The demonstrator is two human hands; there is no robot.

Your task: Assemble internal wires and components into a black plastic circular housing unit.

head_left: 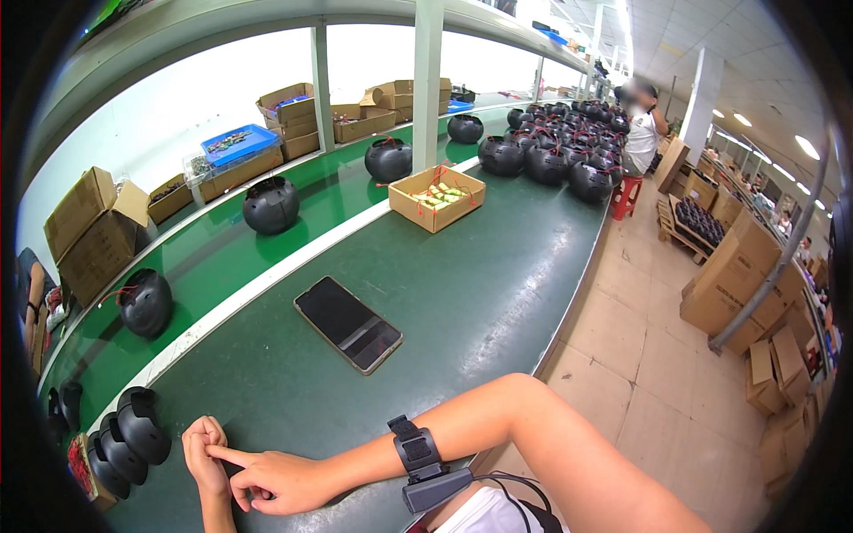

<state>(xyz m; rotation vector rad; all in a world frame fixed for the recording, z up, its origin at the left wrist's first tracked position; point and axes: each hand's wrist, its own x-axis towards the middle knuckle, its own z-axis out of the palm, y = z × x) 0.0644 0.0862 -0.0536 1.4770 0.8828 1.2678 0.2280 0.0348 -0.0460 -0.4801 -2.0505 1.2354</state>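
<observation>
My left hand [206, 449] rests near the table's front left, its fingers curled in with nothing visible in them. My right hand [283, 482] touches it: the index finger reaches to the left hand's fingers, while the other fingers bend loosely, apart and holding nothing. A black strap with a dark box [435, 489] sits around my right forearm. Beyond the hands a dark-screened phone [348, 323] lies flat on the green table [462, 293]. Just left of my left hand stand several nested black curved shells [142, 425].
An open cardboard box [437, 198] holds greenish packs with red wires. Many black round housings [544, 164] crowd the table's far end. Others, such as one housing [271, 205], sit on the green conveyor [209, 258]. A person [641, 133] is beside a red stool [625, 197].
</observation>
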